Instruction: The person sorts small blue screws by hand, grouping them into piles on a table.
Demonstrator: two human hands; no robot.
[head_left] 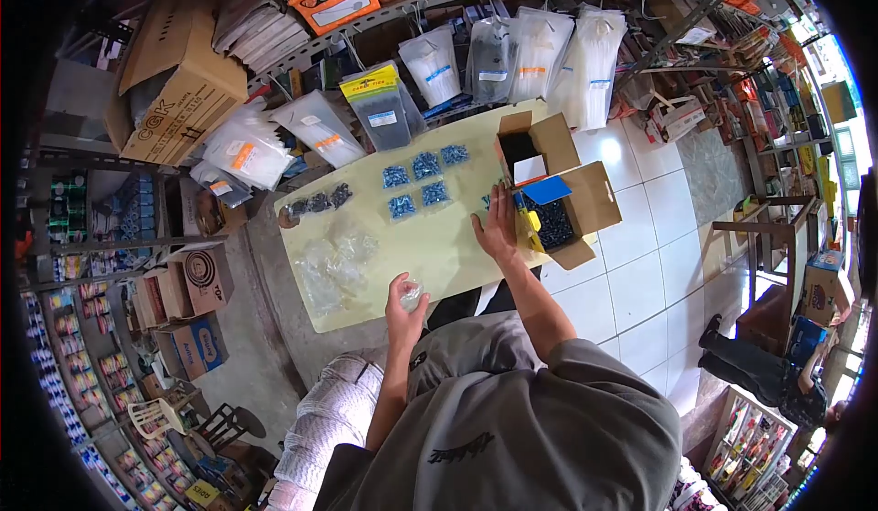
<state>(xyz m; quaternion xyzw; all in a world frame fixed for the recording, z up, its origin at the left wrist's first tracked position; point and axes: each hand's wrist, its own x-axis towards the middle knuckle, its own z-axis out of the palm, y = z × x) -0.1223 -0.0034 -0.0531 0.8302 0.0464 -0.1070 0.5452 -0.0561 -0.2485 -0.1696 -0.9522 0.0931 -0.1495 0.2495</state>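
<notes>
five filled blue-part packets (pixel 422 180) lie on the pale yellow desk (pixel 457 260); many empty clear bags (pixel 334 260) left. l hand (pixel 401 308) pinches a small clear plastic bag (pixel 412 290), r hand (pixel 498 226) flat, fingers apart, by the open cardboard box of dark screws (pixel 553 223).

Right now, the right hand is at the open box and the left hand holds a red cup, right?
No: the head view shows the left hand holding a small clear bag, not a red cup. The right hand is at the open box.

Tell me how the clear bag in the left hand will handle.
The bag in the left hand looks thin and crumpled, so it is probably floppy. Nothing dark shows inside, so it is likely very light. Its glossy film may be slippery, like the loose bags on the table.
</notes>
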